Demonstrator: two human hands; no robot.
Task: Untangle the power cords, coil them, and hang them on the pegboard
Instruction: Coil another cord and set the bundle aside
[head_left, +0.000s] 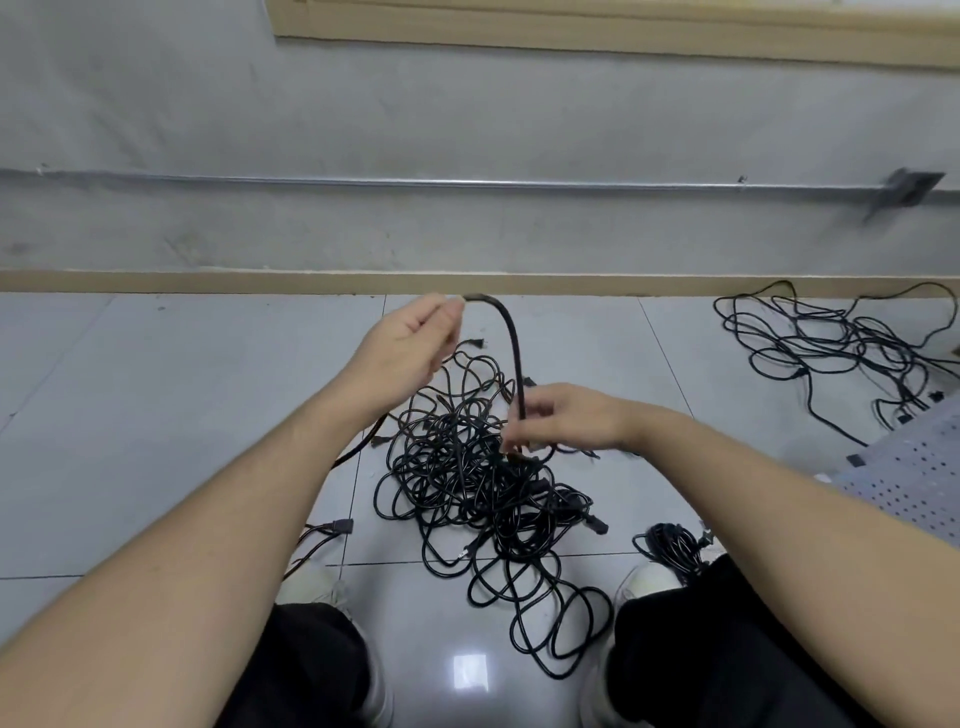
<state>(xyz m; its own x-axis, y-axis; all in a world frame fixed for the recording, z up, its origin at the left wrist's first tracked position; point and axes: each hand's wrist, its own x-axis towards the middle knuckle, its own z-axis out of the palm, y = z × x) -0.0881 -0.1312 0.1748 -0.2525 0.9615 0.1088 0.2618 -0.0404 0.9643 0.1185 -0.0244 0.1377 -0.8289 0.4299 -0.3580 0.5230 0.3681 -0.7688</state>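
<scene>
Step in hand, as judged: untangling, first stage of the task. No coiling of this cord has begun and nothing is hung.

A large tangle of black power cords (483, 483) is seen on the tiled floor (156, 415), directly in front of the seated person, between the two shoes. One thicker cord (514, 343) is lifted out of the tangle in an arch. Its upper end is pinched by the fingertips of the left hand (405, 348), closed on it, at 12 o'clock from the pile. The lower run of the same cord is gripped by the right hand (561, 421), fingers closed round it just above the top of the pile.

Other items noted:
- A second loose heap of cords (831, 348) lies at 2 o'clock, well apart from the main tangle, near the skirting board.
- A small coiled bundle (670, 545) lies at 4 o'clock, just beside the right shoe.
- A pale perforated panel (909, 467) is seen at 3 o'clock, lying low at the frame edge; it is taken to be the pegboard, though this cannot be confirmed.
- A loose connector end (340, 526) lies at 8 o'clock.

Next move, as judged: the held cord has to be drawn free of the pile. It cannot be told where it passes under other loops, so a slow pull is called for, with the right hand sliding down to feed out snags rather than tightening them. Risk: the whole tangle being dragged up with it.
</scene>
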